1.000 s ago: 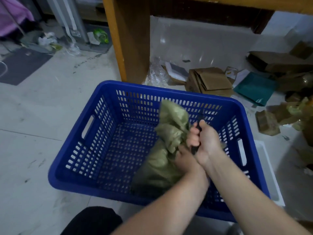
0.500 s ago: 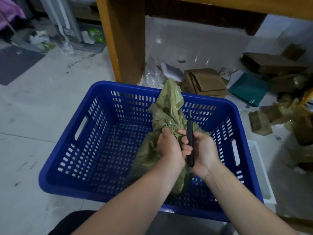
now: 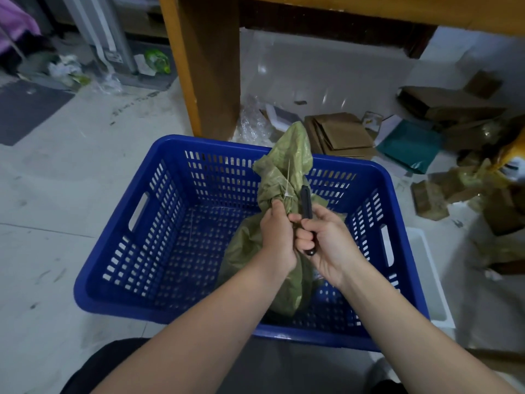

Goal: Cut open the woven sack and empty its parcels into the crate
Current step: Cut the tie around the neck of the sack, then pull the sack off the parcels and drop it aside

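A green woven sack (image 3: 287, 163) stands upright inside the blue slotted crate (image 3: 159, 194), its neck tied with a pale string. My left hand (image 3: 277, 237) grips the sack's neck just below the tie. My right hand (image 3: 326, 243) holds a black knife (image 3: 306, 204), its tip pointing up beside the tied neck. The parcels are hidden inside the sack. The crate floor to the left of the sack is bare.
A wooden table leg (image 3: 204, 66) rises just behind the crate. Flattened cardboard boxes (image 3: 338, 135), a teal mailer (image 3: 409, 146) and plastic wrap litter the floor behind and to the right. A white bin (image 3: 426, 268) sits against the crate's right side.
The sack's top has been pulled upright, from slumped to standing. My right hand turned the knife so it points up next to the tie.
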The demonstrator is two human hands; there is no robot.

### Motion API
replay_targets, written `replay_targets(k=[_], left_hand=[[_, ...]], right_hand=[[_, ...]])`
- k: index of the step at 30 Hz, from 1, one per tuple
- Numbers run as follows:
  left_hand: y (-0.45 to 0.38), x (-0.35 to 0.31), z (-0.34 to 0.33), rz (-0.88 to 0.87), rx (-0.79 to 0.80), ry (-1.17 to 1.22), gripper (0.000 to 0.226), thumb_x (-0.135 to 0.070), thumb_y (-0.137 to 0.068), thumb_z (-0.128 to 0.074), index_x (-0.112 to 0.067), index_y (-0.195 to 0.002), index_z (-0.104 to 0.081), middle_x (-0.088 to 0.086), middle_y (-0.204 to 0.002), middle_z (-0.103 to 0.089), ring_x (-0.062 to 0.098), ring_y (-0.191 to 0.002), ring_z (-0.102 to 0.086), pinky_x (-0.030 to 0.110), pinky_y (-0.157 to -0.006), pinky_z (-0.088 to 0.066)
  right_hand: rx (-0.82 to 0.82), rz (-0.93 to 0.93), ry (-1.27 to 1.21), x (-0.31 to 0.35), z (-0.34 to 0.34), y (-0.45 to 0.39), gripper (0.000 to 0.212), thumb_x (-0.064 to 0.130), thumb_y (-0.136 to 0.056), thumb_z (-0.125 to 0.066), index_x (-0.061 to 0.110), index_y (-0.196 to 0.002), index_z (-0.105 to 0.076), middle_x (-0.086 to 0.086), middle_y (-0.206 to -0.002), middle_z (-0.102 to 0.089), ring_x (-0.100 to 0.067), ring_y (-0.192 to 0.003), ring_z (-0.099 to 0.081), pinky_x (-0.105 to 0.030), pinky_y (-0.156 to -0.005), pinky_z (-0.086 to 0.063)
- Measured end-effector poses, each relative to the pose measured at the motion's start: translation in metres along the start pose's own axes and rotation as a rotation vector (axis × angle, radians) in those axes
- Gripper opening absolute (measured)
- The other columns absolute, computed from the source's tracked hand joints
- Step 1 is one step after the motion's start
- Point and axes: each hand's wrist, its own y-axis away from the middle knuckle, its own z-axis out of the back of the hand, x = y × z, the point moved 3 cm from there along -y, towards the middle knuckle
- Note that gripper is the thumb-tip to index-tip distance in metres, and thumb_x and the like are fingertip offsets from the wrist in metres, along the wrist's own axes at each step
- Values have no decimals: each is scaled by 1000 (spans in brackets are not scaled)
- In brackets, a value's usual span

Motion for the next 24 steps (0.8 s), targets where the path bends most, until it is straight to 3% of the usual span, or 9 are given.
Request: replay_targets(k=[2,6,8,10,12,14,17,20,24], left_hand=[[2,-2,4,17,53,-29,37,-45,-100,-43,-14,-94,-62,11,-97,-68,28,-90,-68,41,-82,-58],[11,-3,12,-22,148,-136,30,-33,-89,-69,-4,-95,-65,11,-81,-72,24,-61,-70,35,-60,-59],[13,-6,13,-28,177,-163,31,-31,-86,-71,-5,-103,-69,16,-93,-76,30,-78,-75,43,-71,-61],[14,-16,11,-9,199,-204,34,-37,-89,-62,-9,-106,-73,14,-99,-77,31,-92,-74,44,-83,-59],[11,-26,9,17,225,-299,41,-43,-92,-54,-12,-109,-74,12,-102,-77,29,-98,-72,45,-91,-57],[11,-37,10,51,265,-343,44,-46,-95,-49,-13,-111,-74,11,-104,-77,28,-101,-71,45,-94,-54],[6,-56,15,107,286,-292,46,-47,-99,-45,-13,-108,-74,11,-101,-77,26,-96,-72,40,-83,-56],[-10,-78,36,141,119,-121,39,-42,-98,-51,-10,-113,-68,15,-116,-71,29,-96,-68,43,-73,-53],[-33,-89,73,73,-127,55,51,-35,-92,-65,-9,-133,-49,13,-121,-58,32,-116,-60,46,-91,-53]], right_hand=[[17,1,19,1,0,6,41,-15,-92,-32,2,-127,-47,-12,-85,-55,-6,-46,-38,-15,-36,-30],[-41,81,202,11,6,17,37,-11,-90,-40,6,-119,-57,-7,-82,-56,-8,-51,-42,-17,-38,-34],[-160,178,454,21,9,20,29,-4,-87,-52,15,-107,-60,-2,-82,-59,-9,-57,-51,-20,-45,-41],[-266,242,634,28,12,19,32,2,-79,-67,22,-104,-60,-1,-92,-68,-16,-77,-65,-31,-64,-55],[-270,198,628,28,13,16,44,10,-68,-76,24,-107,-63,-3,-100,-73,-23,-91,-70,-43,-82,-58],[-243,130,599,25,13,11,44,14,-68,-79,21,-109,-66,-4,-99,-75,-24,-91,-72,-43,-85,-58],[-219,116,569,26,7,3,27,13,-81,-72,12,-108,-69,-6,-97,-76,-21,-85,-72,-35,-76,-60],[-256,117,523,33,2,0,16,9,-87,-64,7,-102,-68,-6,-83,-72,-4,-52,-65,-15,-41,-45],[-271,99,522,37,2,2,11,8,-88,-63,8,-98,-65,4,-59,-64,1,-32,-50,-14,-33,-34]])
